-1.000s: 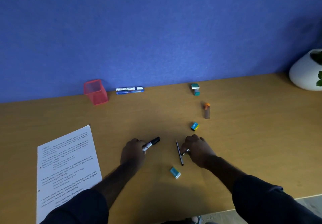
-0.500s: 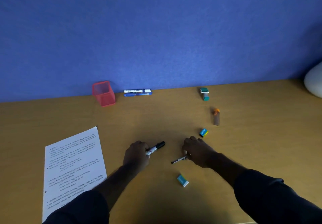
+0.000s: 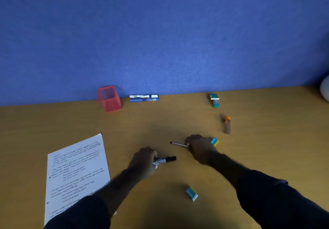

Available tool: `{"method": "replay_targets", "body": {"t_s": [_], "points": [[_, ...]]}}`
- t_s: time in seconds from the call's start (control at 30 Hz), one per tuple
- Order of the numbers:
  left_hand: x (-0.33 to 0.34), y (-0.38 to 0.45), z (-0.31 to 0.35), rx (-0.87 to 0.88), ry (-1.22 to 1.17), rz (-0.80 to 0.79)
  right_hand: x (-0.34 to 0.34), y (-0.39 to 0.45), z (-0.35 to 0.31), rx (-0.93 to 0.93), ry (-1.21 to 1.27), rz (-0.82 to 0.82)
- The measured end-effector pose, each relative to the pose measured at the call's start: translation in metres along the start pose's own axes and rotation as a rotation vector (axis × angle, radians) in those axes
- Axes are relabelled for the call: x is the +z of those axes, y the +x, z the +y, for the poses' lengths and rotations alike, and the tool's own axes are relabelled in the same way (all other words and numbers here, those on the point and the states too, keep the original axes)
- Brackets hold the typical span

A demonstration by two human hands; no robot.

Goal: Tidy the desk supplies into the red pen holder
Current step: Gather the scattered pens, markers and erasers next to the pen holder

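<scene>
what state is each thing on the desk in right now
left hand: grips black marker
right hand: holds thin pen
red holder: upright, looks empty
two markers: lying flat by the wall
stamp: on its side
orange-capped tube: lying flat
erasers: loose on desk
paper: flat

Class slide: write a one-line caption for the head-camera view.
Left hand holds a black marker, right hand a thin pen; red pen holder waits by the wall.
</scene>
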State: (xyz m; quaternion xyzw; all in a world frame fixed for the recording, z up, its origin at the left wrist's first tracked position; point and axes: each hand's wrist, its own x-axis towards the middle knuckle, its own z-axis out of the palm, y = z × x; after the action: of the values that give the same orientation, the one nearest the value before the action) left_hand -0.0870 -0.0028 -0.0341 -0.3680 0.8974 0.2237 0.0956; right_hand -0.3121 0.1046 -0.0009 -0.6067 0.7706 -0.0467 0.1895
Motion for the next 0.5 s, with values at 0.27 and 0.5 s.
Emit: {"method": "replay_targets", "body": {"t_s": [0.27,0.5], "points": [[-0.003,0.001,-0.002,0.034,-0.178,0.049,0.012,0.038,-0.041,-0.077,0.041,-0.122],[0.003,0.002,-0.019,0.115,-0.140,0.147,0.028,0.046,-0.051,-0.143,0.168,-0.193]]}}
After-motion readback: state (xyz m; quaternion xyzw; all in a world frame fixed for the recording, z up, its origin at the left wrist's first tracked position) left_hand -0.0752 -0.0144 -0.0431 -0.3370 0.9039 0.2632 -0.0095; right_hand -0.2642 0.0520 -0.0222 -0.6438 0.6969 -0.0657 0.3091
